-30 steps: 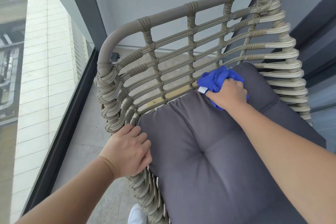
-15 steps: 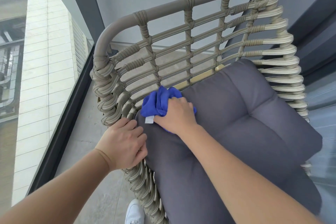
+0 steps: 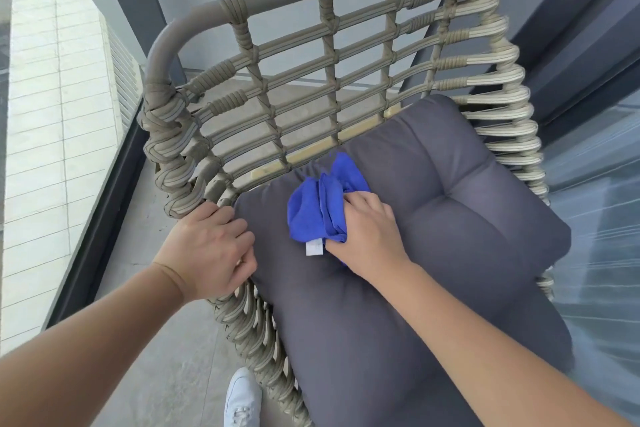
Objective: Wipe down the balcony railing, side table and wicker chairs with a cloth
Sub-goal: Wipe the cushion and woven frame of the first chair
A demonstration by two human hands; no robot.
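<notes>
Right hand point(image 3: 367, 236) grips bunched blue microfibre cloth point(image 3: 320, 206) on grey tufted seat cushion point(image 3: 450, 218), wiping; left hand point(image 3: 211, 248) grasps woven tan wicker chair point(image 3: 180, 163) rim, likely steadying it.

Bunched blue cloth point(image 3: 320, 210) on wicker chair point(image 3: 242, 104)

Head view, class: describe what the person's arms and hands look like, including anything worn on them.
Both forearms are bare, with no sleeves in view. The left hand and right hand wear no gloves, rings, watch or bracelets. Fingernails look short and unpainted. No markings show.
</notes>
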